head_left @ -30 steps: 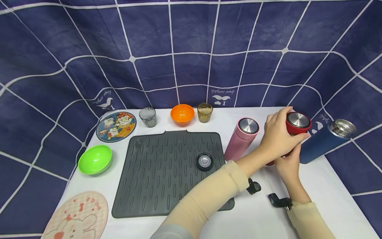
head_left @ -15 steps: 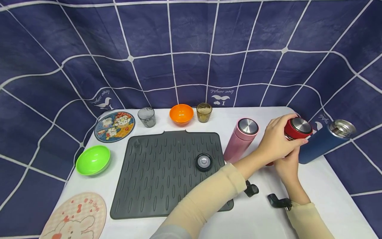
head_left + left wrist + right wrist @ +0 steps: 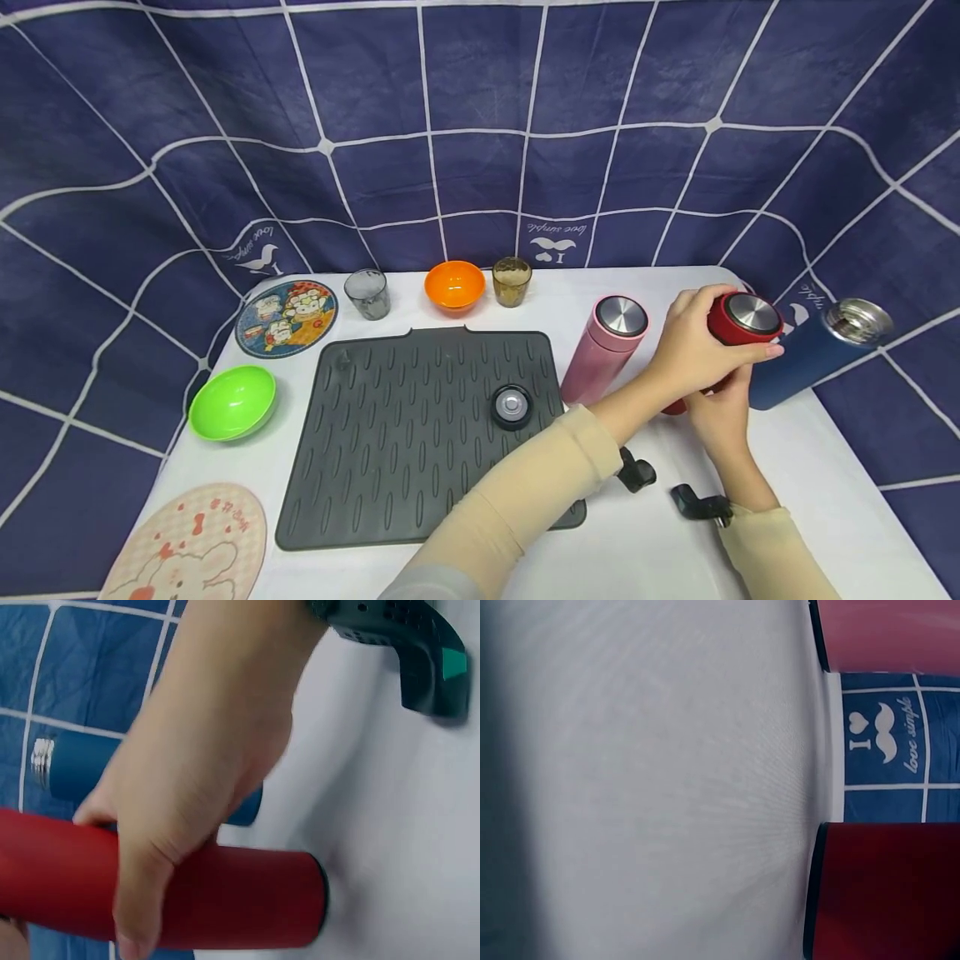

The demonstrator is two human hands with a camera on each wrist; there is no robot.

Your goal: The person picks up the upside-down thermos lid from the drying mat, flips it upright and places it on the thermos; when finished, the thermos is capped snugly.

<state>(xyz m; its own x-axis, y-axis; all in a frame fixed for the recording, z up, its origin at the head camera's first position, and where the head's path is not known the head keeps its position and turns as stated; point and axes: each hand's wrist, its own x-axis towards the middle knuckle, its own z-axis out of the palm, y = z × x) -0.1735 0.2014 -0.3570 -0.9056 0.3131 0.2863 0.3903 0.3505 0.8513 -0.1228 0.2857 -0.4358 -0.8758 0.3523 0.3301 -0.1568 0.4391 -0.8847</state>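
My left hand (image 3: pixel 693 346) grips the red lid (image 3: pixel 746 321), which has a brushed steel top, with the thumb along its near side. Below it, my right hand (image 3: pixel 722 417) holds the body of a red thermos bottle (image 3: pixel 240 896). In the left wrist view that right hand (image 3: pixel 176 791) wraps the body, and a bit of my left hand (image 3: pixel 11 941) shows at the lower left edge. The red bottle's base (image 3: pixel 889 892) shows in the right wrist view, close to the white tabletop. To the right leans into view a blue bottle (image 3: pixel 795 362) with a bare steel mouth.
A pink thermos bottle (image 3: pixel 596 362) stands left of the hands. On the grey ridged mat (image 3: pixel 397 442) lies a round black lid (image 3: pixel 512 406). Farther off are an orange bowl (image 3: pixel 454 286), two glasses, a green bowl (image 3: pixel 232 403) and two round printed mats.
The red lid has come down slightly and tilted, then levelled. A silver ring under its edge half a second ago is out of sight now. Both hands keep their grip.
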